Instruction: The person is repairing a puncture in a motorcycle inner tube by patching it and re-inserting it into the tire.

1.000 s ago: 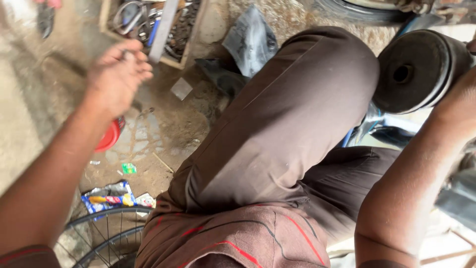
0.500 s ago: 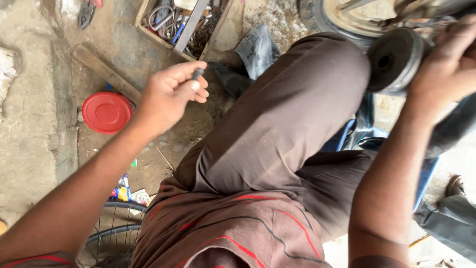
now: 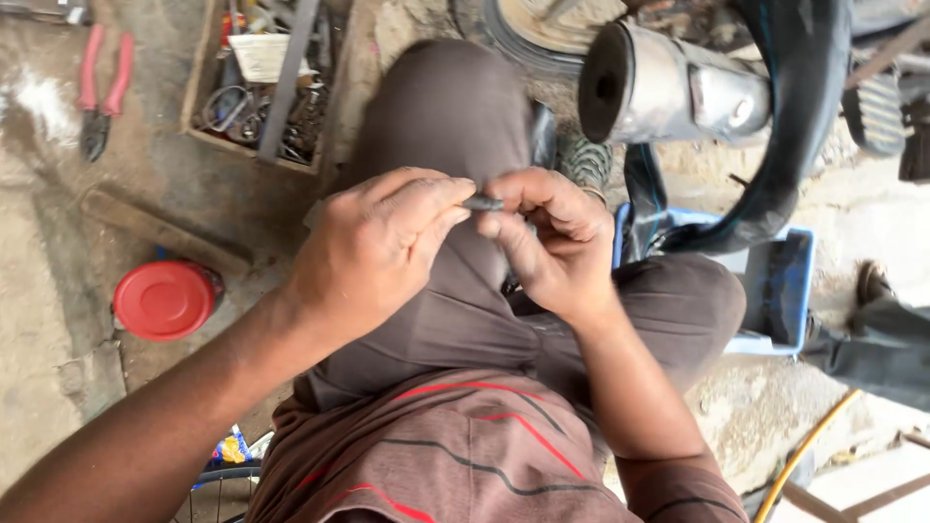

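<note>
Left hand (image 3: 373, 247) and right hand (image 3: 547, 237) pinching small dark part (image 3: 482, 203) (kind unclear) above knee (image 3: 446, 107), near red lid (image 3: 163, 300).

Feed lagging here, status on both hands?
Left hand and right hand together over the knee, both pinching a small dark part. Red-lidded container and pliers lie off left. Nothing in the way.

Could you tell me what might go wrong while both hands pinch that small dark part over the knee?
The small dark part is held only by fingertips of the left hand and right hand; it could slip and vanish on the cluttered ground near the wooden tool box. The blue tub beside the leg could also swallow it.
</note>
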